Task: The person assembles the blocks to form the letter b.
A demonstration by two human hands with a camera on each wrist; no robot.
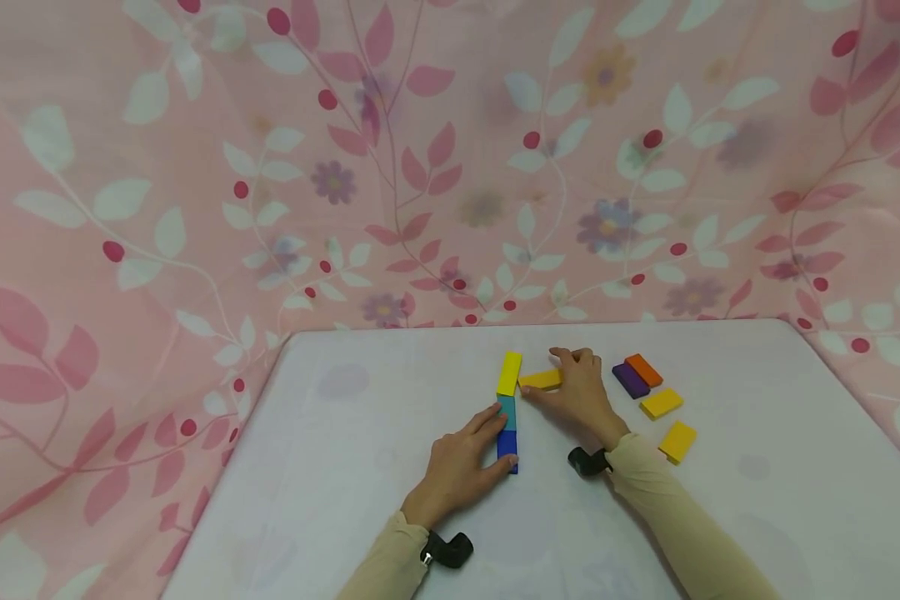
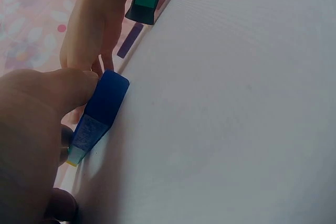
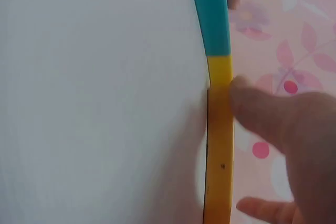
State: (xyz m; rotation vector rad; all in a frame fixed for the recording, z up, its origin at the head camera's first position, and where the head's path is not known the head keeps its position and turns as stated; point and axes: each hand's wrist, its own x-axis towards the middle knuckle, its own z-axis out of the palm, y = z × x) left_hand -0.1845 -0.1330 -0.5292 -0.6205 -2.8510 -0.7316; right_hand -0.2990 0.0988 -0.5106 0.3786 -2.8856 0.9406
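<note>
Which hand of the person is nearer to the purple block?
Right: the right hand is close to the purple block, but apart; the left hand is farther away, touching the dark blue block.

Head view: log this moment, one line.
left hand: touching blue rectangular block | right hand: holding amber rectangular block beside bright yellow rectangular block

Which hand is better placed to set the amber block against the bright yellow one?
Probably the right hand: it holds the amber block beside the bright yellow block. The left hand is at the teal block and dark blue block.
</note>
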